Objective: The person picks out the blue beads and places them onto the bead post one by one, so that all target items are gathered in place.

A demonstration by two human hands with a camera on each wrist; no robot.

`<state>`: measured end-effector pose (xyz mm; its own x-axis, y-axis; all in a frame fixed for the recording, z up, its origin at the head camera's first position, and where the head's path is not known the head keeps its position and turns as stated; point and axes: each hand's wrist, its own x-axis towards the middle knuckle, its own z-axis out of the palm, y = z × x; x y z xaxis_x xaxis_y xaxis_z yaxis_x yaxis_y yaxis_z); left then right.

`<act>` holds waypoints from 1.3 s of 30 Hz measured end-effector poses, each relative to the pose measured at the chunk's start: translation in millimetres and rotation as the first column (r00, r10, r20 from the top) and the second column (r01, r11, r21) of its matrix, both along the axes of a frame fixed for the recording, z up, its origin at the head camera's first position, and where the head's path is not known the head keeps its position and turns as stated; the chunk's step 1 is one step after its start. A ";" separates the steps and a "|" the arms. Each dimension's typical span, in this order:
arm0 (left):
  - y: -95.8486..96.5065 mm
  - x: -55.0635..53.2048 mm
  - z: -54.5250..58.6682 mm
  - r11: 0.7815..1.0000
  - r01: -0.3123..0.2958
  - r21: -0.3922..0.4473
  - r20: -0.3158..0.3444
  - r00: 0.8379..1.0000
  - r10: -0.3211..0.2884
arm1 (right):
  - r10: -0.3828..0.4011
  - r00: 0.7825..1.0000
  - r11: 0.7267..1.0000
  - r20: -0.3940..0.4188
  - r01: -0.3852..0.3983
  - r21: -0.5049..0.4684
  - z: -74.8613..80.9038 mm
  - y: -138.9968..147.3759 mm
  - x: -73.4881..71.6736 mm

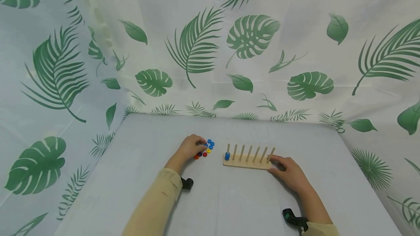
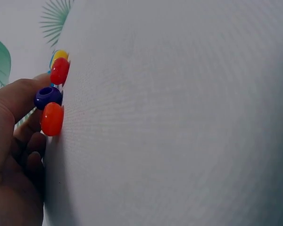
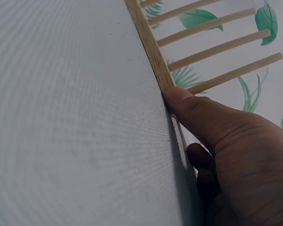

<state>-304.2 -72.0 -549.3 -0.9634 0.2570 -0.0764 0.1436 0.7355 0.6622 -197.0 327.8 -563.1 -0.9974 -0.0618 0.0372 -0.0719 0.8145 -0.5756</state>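
My left hand [image 1: 190, 147] is at a small cluster of beads, its thumb and index fingertip on either side of a blue bead [image 1: 206, 145]. More blue beads [image 1: 212, 144] lie just past the fingertips. A yellow bead [image 1: 208, 151], a red bead [image 2: 60, 71], a purple bead [image 2: 48, 97] and an orange bead [image 2: 52, 119] lie near the thumb. With thumb in front and fingers behind, my right hand [image 1: 288, 172] grips the right end of a wooden peg rack [image 1: 247, 163]. Blue beads [image 1: 227, 156] sit on its leftmost peg; the other pegs are bare.
The rack and beads are on a table with a pale cloth [image 1: 210, 199]. Leaf-printed sheets [image 1: 210, 46] hang behind and at both sides. A black wrist mount [image 1: 187, 183] shows at the left sleeve, another black mount [image 1: 294, 218] at the right.
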 end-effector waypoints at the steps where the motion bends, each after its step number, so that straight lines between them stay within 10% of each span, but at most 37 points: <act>1: -0.2 0.1 -0.1 1.000 0.001 0.002 0.003 1.000 -0.001 | 0.000 1.000 1.000 0.000 0.000 0.000 -0.2 0.1 0.0; 16: 1.1 3.8 8.1 1.000 0.000 0.019 0.057 0.998 -0.001 | 0.007 1.000 1.000 0.001 -0.007 -0.009 0.0 1.1 1.4; 39: 19.3 17.8 38.2 0.986 0.127 0.105 -0.120 0.986 -0.114 | 0.014 1.000 1.000 -0.001 -0.014 -0.015 0.5 1.5 0.0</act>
